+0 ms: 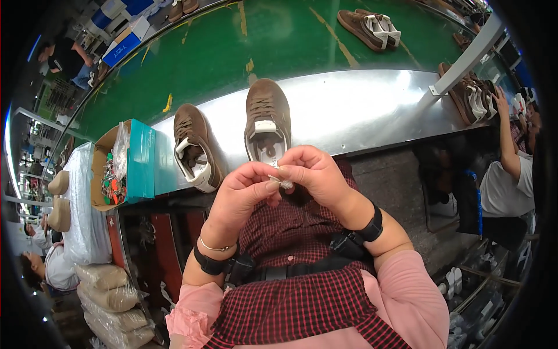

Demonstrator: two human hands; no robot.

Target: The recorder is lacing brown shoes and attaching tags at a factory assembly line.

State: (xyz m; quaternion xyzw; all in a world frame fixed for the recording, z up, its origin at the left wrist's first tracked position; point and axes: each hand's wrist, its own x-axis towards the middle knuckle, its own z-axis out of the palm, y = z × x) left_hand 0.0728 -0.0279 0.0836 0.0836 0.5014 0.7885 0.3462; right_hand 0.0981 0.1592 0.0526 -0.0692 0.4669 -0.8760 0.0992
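My left hand (249, 187) and my right hand (314, 173) meet in front of my chest, thumbs and fingers pinched together. Between the fingertips is a small whitish bundle (284, 182), too small to name; both hands grip it. Just beyond them stands a brown suede sneaker (267, 102) with brown laces and a pale insole, toe pointing away from me. To its left is a matching brown sneaker (192, 125), slightly turned. Both rest on the metal ledge (349, 99). My hands hide part of the nearer sneaker's heel.
A teal carton (139, 163) of small colourful bits stands at the left. Beyond the ledge runs a green conveyor belt (290, 41) carrying another pair of shoes (369, 29). A grey post (468, 55) rises at the right, near more shoes (468, 96) and a person's arm (507, 134).
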